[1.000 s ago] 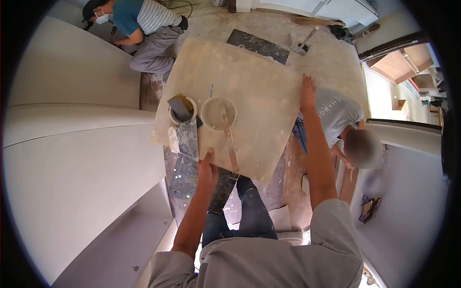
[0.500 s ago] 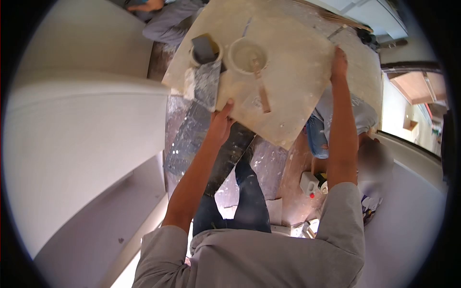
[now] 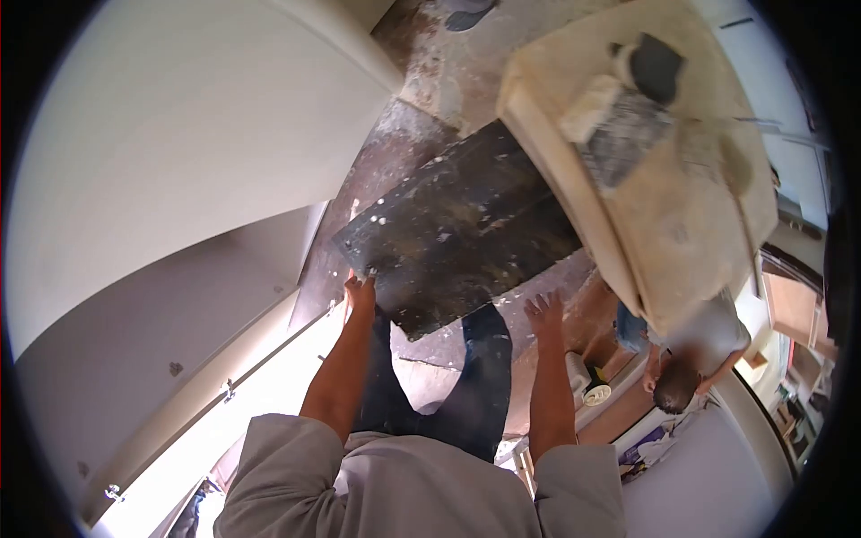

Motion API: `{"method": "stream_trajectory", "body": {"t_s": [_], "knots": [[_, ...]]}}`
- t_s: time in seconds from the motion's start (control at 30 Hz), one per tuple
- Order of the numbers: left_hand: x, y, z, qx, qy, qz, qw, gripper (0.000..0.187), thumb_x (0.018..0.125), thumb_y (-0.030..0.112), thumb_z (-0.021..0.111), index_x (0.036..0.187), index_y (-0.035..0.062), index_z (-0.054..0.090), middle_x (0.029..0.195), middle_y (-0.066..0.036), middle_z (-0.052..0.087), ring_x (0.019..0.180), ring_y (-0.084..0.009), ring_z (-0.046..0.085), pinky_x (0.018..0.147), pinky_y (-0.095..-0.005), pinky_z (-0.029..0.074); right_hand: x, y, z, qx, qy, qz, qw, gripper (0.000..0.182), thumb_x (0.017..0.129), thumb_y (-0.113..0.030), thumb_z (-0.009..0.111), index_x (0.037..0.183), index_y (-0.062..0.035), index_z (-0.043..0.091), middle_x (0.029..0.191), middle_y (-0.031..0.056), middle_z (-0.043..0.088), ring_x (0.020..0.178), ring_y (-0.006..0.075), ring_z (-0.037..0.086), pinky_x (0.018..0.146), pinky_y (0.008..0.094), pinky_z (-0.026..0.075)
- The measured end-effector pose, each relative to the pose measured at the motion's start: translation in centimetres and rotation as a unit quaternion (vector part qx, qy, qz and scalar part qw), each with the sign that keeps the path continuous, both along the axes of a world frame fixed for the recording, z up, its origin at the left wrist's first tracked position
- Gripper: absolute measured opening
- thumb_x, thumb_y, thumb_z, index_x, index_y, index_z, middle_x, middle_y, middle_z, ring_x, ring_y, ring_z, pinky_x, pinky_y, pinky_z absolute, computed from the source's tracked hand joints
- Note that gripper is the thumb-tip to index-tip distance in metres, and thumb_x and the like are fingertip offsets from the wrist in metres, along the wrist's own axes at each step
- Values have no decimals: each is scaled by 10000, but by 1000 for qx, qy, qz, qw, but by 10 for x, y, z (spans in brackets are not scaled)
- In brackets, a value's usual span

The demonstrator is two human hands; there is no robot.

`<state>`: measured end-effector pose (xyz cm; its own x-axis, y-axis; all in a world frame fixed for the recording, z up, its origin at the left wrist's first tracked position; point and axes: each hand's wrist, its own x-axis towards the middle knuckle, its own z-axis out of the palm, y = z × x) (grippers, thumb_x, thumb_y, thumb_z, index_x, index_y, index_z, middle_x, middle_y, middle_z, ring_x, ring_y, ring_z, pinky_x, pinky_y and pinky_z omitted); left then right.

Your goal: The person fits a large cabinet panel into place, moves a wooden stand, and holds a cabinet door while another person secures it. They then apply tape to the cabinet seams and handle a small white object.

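A black board [image 3: 457,238], flecked with white paint and plaster, extends in front of my legs. My left hand [image 3: 360,294] is at its left edge, fingers bent around the rim and thumb near the top face. My right hand [image 3: 544,316] hovers off the board's near right side, fingers spread and nothing in it. Beyond the board, to the right, stands a pale tabletop [image 3: 664,242], blurred by motion. On it are a plaster-smeared flat blade [image 3: 628,134] and a dark grey flat tool [image 3: 656,70] at a small tub.
Another person [image 3: 691,368] is low down at the right, beside the table. A white jug [image 3: 577,372] stands on the stained floor [image 3: 417,121]. A large white panel [image 3: 206,134] and an open cabinet space [image 3: 179,323] bound the left. A shoe [image 3: 469,18] shows at the top.
Both my hands have left the pale tabletop; the left is now at the black board's edge, the right in the air. My view has swung left, so the tabletop sits farther right.
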<state>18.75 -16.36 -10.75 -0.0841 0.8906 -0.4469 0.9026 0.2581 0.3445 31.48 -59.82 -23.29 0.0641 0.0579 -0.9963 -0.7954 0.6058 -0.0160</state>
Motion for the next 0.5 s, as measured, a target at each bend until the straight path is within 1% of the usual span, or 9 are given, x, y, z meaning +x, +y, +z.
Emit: {"method": "stream_trajectory", "body": {"t_s": [0.03,0.1,0.13,0.17,0.2,0.23,0.33,0.43,0.5], "knots": [[-22,14,-11,13,10,7,1000,388,941,231,664,1233,-21,621,1123,-136,697,1015,-263,671,888,-385,527,-7,33,-1,-21,-24,19,999,690,970,-511,606,1490,-118,382,1431,153,497,1287,297,502,999,526,448],[-28,37,-6,-168,-145,56,973,335,952,230,654,1191,-3,627,1079,-112,699,970,-233,672,847,-377,533,-16,85,-7,-64,-80,53,993,786,947,-560,632,1425,33,438,1395,198,549,1257,298,561,974,415,482],[-30,45,-10,-254,-225,79,938,310,957,230,650,1170,6,630,1057,-101,701,947,-219,672,827,-374,536,-19,98,-14,-121,-119,88,982,781,941,-572,634,1404,31,457,1356,185,574,1201,289,588,933,404,501],[-27,47,-16,-247,-308,81,915,238,973,216,637,1128,36,635,988,-62,690,883,-170,657,771,-354,535,-17,111,-22,-176,-162,121,963,777,934,-584,637,1384,30,476,1317,172,598,1144,281,615,891,393,520],[-38,58,-34,-248,-294,71,920,234,976,214,636,1126,33,635,978,-60,685,871,-167,653,762,-353,535,-15,120,-33,-230,-203,152,939,774,928,-596,640,1364,28,495,1278,159,623,1088,272,643,850,382,539],[-56,69,-57,-250,-278,62,925,231,980,211,634,1124,30,634,968,-58,680,859,-163,648,753,-352,535,-32,104,-79,-285,-189,214,915,853,936,-621,611,1374,99,475,1230,209,639,1009,293,627,889,387,517],[-70,79,-72,-266,-310,38,912,246,970,197,656,1103,-6,622,941,-65,666,839,-166,640,724,-342,526,-17,107,-44,-249,-103,277,922,846,931,-643,601,1387,60,487,1255,181,627,1033,276,619,865,395,524],[-79,83,-74,-281,-302,25,911,312,940,213,688,1111,-38,614,983,-98,678,877,-201,646,773,-359,518,-10,120,-18,-256,-132,213,934,695,968,-576,593,1330,16,547,1232,129,641,1014,241,655,760,335,566],[-81,89,-84,-260,-275,-8,926,375,922,255,707,1127,-45,615,1012,-127,684,914,-227,651,817,-376,515,-5,124,-12,-231,-150,242,930,752,960,-600,586,1404,-1,485,1302,132,607,1074,262,629,829,364,545]]}}
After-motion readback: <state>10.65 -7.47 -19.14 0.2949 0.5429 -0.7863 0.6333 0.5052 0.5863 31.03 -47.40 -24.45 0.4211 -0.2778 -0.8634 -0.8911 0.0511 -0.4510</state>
